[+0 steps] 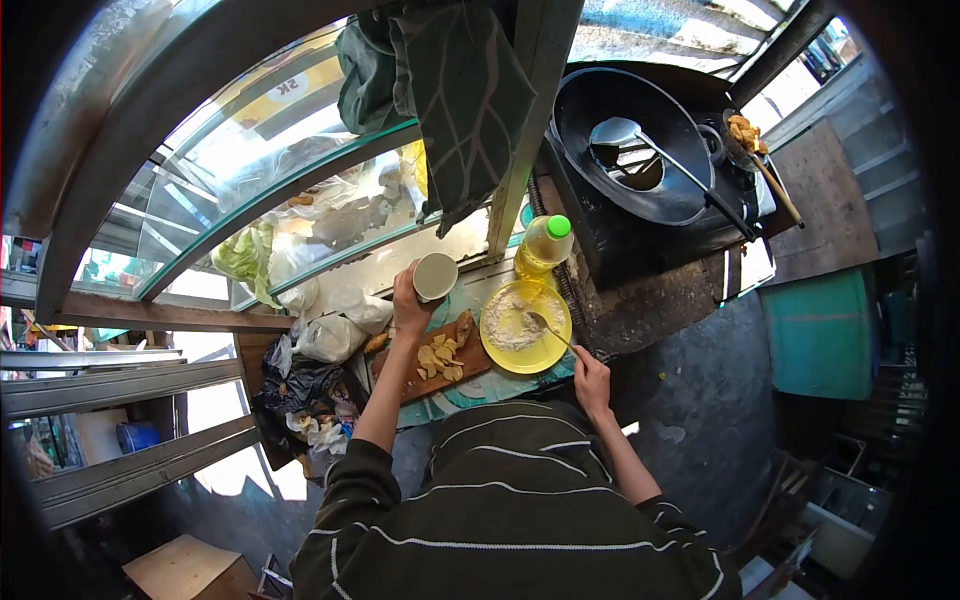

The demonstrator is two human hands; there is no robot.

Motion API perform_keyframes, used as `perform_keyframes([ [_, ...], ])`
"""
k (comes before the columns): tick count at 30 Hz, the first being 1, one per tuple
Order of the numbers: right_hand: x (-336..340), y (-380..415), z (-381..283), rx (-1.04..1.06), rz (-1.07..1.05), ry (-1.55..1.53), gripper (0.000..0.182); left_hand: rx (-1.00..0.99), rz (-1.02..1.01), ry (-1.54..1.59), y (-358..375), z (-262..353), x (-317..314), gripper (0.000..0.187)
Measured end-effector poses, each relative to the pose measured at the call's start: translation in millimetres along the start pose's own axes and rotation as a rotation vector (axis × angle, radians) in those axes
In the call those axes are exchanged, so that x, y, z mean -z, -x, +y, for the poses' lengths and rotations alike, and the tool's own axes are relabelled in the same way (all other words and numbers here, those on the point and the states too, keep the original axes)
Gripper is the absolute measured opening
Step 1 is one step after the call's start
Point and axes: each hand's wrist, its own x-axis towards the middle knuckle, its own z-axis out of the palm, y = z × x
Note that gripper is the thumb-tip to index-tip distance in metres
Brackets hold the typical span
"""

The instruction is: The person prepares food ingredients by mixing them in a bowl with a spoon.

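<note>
Fingers (403, 288) of our left hand (408, 306) clamp round one pale cup (437, 277), its mouth facing up at us, and over to the right our right hand (592, 380) has its fingers closed on the handle of one spoon (537, 320). We follow that spoon down: its bowl sits in the pale powder (508, 331) on one yellow plate (520, 366). Just left of the plate, we count one wooden board (476, 358), its yellowish slices (438, 358) overlapping too much for us to number. One bottle (538, 262) of yellow liquid, one green cap (558, 227) on top, stands at the plate's far edge. Far right, we have one black wok (665, 112), one ladle (616, 132) resting in it, and beside it one strainer (734, 150) of browned pieces (748, 134).
</note>
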Motion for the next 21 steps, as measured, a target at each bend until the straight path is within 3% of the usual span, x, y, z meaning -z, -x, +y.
perform_keyframes([
  [8, -1, -1, 2, -0.007, -0.003, 0.000, 0.024, -0.162, -0.138, 0.000, 12, 22, -6, 0.068],
  [21, -2, 2, 4, -0.011, 0.006, -0.006, 0.025, -0.221, -0.269, -0.066, 13, 43, -15, 0.058],
])
